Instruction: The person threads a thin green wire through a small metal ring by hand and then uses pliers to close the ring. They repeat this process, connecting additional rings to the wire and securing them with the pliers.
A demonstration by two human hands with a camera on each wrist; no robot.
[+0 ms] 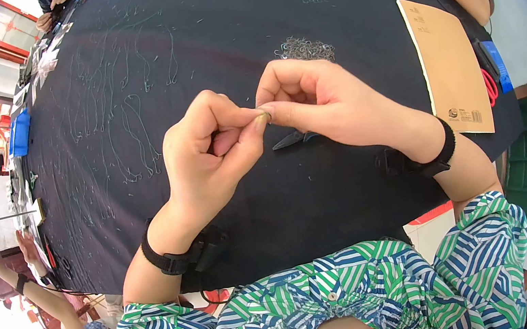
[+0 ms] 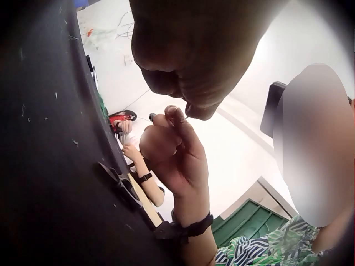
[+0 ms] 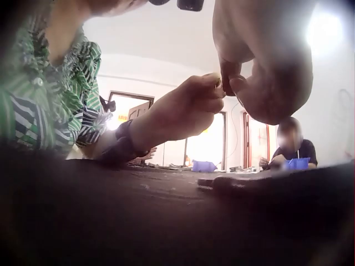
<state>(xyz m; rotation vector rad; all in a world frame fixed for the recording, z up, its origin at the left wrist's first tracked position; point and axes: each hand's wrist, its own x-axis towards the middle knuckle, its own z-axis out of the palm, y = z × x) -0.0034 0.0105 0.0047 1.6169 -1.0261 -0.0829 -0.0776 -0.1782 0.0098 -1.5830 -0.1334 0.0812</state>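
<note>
In the head view my left hand [image 1: 206, 149] and right hand [image 1: 333, 102] meet fingertip to fingertip above the black-covered table. Between thumb and index finger, the left hand pinches a small, thin, wire-like piece [image 1: 268, 117], mostly hidden by the fingers. The right hand's thumb and index finger pinch it from the other side. A fine bit of the wire-like piece [image 2: 186, 117] shows at the fingertips in the left wrist view; its exact kind I cannot tell. Beneath the right hand lie dark-jawed pliers [image 1: 290, 139], their handles partly covered by that hand.
A tangled pile of small metal pieces [image 1: 304, 50] lies just beyond the right hand. Thin greenish strands [image 1: 132, 120] spread over the table's left side. To the right are a brown notebook [image 1: 453, 76], red handles [image 1: 490, 86] and a blue object [image 1: 497, 65]. Other people sit around the edges.
</note>
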